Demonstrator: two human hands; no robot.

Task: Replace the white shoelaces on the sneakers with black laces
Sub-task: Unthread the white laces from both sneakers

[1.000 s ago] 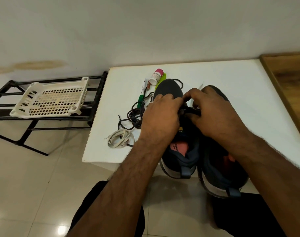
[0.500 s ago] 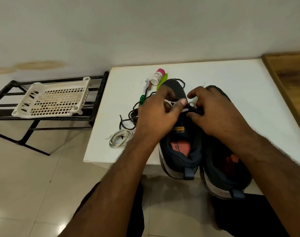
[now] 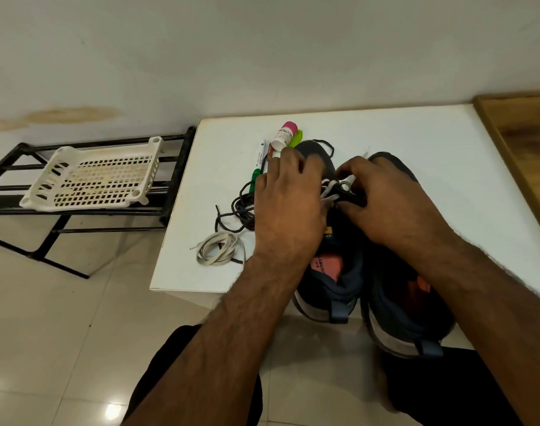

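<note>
Where hands meet, white lace (image 3: 330, 192) loops

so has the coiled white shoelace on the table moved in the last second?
No. The coiled white shoelace sits at the same spot by the white table's near left edge, beside the black lace pile.

Print on the white marker (image 3: 258, 155), small bottle label (image 3: 283, 134) and pink sneaker insole (image 3: 327, 265), all too blurred to read
</note>
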